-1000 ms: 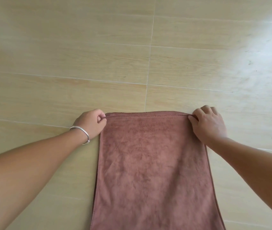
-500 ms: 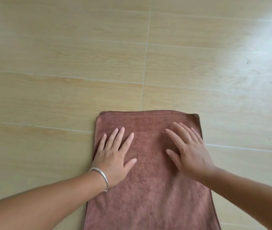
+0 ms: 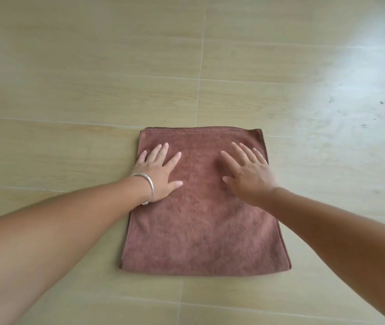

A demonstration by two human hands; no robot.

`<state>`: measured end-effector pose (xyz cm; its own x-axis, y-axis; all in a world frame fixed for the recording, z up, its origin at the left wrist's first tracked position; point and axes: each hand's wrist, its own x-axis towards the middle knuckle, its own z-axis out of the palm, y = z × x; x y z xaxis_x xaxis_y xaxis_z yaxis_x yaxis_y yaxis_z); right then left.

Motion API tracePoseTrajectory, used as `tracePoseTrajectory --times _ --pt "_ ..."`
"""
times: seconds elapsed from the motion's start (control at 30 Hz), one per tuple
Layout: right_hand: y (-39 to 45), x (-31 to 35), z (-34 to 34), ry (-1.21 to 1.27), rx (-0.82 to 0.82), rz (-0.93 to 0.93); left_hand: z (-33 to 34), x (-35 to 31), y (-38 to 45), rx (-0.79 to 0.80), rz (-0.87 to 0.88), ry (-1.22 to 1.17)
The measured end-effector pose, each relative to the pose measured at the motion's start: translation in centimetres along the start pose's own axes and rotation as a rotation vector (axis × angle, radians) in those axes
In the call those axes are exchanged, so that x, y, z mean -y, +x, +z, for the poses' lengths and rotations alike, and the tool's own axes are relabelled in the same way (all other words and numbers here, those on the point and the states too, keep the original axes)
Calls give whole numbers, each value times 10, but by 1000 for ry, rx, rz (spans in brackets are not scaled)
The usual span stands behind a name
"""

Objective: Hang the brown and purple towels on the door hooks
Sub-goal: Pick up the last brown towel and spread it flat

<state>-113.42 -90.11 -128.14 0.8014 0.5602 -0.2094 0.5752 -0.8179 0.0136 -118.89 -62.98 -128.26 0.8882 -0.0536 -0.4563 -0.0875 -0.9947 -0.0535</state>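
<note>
The brown towel (image 3: 204,221) lies folded and flat on the floor in the middle of the head view, its stitched edge away from me. My left hand (image 3: 159,171), with a silver bangle on the wrist, rests palm down on the towel's far left part, fingers spread. My right hand (image 3: 249,171) lies palm down on the far right part, fingers apart too. Neither hand grips the cloth. No purple towel and no door hooks are in view.
Light wood-look floor tiles (image 3: 69,78) with pale grout lines surround the towel on all sides. A bright glare patch (image 3: 355,73) sits at the upper right.
One second ago both hands pinched the towel's far corners. They let go and now lie flat on it. The view has pulled back, so the towel's near folded edge shows.
</note>
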Motion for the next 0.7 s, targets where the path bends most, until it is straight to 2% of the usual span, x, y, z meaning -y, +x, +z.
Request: tracePoseTrajectory --times 0.07,0.13,0.2,0.33,0.4,0.57,0.7 --pt "-40 15 10 112 -85 -102 18 -11 -30 -34 81 -63" --pt "-92 24 27 174 -54 -254 42 -21 -74 -100 172 -54" --pt "-138 20 43 132 -12 -406 63 -22 -119 -170 249 -14" --pt "-184 0 52 52 5 -541 92 -17 -186 -126 486 106" --pt "-190 -6 50 17 1 -570 96 -13 -197 -108 532 155" --pt "-192 -7 55 19 0 -552 97 -12 -197 -123 511 177" --pt "-207 0 66 64 33 -445 104 -19 -204 -129 450 133"
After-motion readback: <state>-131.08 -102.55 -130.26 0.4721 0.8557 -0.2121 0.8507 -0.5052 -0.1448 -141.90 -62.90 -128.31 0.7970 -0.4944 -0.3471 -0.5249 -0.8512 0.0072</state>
